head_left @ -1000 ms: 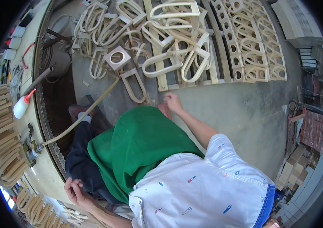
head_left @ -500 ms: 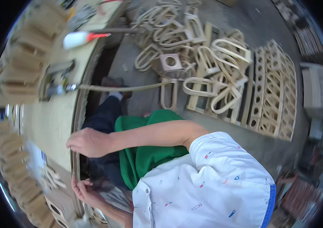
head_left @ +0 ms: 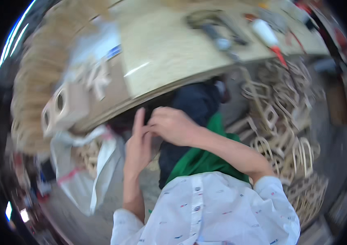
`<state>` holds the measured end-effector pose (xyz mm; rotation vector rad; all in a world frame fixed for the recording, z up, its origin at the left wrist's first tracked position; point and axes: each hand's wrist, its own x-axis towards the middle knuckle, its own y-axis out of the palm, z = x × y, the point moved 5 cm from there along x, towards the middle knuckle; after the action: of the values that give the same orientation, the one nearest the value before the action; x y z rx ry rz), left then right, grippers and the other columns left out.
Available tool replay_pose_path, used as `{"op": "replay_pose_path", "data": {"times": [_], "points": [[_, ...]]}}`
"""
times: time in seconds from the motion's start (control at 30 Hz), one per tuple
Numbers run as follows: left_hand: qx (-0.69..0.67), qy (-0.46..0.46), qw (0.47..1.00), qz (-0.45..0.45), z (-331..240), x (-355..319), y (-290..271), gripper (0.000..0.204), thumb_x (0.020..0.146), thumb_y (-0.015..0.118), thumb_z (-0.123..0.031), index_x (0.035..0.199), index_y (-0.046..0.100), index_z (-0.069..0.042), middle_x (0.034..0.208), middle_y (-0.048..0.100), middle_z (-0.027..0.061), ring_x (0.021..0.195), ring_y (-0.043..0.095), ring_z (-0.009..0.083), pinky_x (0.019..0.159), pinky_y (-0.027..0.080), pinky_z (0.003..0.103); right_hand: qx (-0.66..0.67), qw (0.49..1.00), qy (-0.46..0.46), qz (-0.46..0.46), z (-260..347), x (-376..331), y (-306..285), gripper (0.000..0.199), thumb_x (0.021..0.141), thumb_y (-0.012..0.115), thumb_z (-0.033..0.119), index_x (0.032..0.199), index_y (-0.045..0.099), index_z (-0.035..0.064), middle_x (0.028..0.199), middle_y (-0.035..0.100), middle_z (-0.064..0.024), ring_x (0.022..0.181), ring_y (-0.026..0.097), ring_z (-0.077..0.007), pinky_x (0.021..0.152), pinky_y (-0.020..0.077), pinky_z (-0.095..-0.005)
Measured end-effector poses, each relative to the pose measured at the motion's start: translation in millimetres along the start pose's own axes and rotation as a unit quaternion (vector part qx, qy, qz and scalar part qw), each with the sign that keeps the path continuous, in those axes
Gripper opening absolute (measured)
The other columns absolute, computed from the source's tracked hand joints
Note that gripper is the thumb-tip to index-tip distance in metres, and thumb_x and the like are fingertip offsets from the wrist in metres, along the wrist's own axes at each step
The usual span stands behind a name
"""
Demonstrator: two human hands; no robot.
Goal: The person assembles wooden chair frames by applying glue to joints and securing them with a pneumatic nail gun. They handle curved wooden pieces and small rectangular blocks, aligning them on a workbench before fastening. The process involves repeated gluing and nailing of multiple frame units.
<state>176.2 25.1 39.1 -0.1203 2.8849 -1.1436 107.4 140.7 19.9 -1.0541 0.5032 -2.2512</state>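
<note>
In front of the pale workbench (head_left: 169,45), my two hands meet above my lap. My left hand (head_left: 138,147) has its index finger stretched upward and another finger reaching toward the right hand. The fingers of my right hand (head_left: 172,125) are curled in and touch the left hand's fingers. Motion blur hides whether anything small sits between them. A green cloth (head_left: 198,153) lies over my lap, below the right forearm. Nearest the left hand is a white sack (head_left: 106,153) with small wooden pieces (head_left: 90,157) inside.
On the bench are a metal clamp (head_left: 222,41), a white bottle with a red nozzle (head_left: 265,32), wooden boxes with round holes (head_left: 71,104) and small wooden pieces (head_left: 98,79). Pale stacked parts (head_left: 34,94) line the left. Looped wooden frames (head_left: 300,155) cover the floor at right.
The view has swung left, bringing the sack and boxes closer to the middle. Both hands have left the bench edge and come together, with their fingers touching.
</note>
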Motion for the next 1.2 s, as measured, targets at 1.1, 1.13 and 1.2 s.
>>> {"op": "replay_pose_path", "data": {"times": [1.1,1.13,1.2], "points": [[0.013,-0.061,0.992,-0.112,17,-33,-24,0.082,0.076,0.050,0.007,0.151,0.019,-0.009,0.097,0.064,0.0212,0.084,0.064,0.0372,0.069,0.051,0.043,0.274,0.933,0.100,0.210,-11,32,58,0.009,0.083,0.062,-0.008,0.090,0.060,-0.0028,0.082,0.061,-0.0118,0.067,0.060,-0.0201,0.062,0.0479,-0.0291],[0.016,-0.053,0.992,-0.116,18,-32,-22,0.082,0.076,0.050,0.007,0.150,0.019,-0.009,0.097,0.064,0.0211,0.084,0.063,0.0374,0.069,0.051,0.043,0.269,0.932,0.096,0.224,-9,35,58,0.009,0.083,0.062,-0.008,0.090,0.060,-0.0028,0.081,0.061,-0.0119,0.067,0.060,-0.0200,0.062,0.0480,-0.0294],[0.035,-0.032,0.992,-0.121,19,-32,-18,0.082,0.076,0.050,0.007,0.150,0.019,-0.008,0.094,0.063,0.0210,0.083,0.063,0.0375,0.069,0.050,0.044,0.254,0.931,0.082,0.248,-9,39,58,0.010,0.080,0.063,-0.007,0.089,0.060,-0.0035,0.080,0.061,-0.0142,0.067,0.062,-0.0230,0.061,0.0486,-0.0314]]}}
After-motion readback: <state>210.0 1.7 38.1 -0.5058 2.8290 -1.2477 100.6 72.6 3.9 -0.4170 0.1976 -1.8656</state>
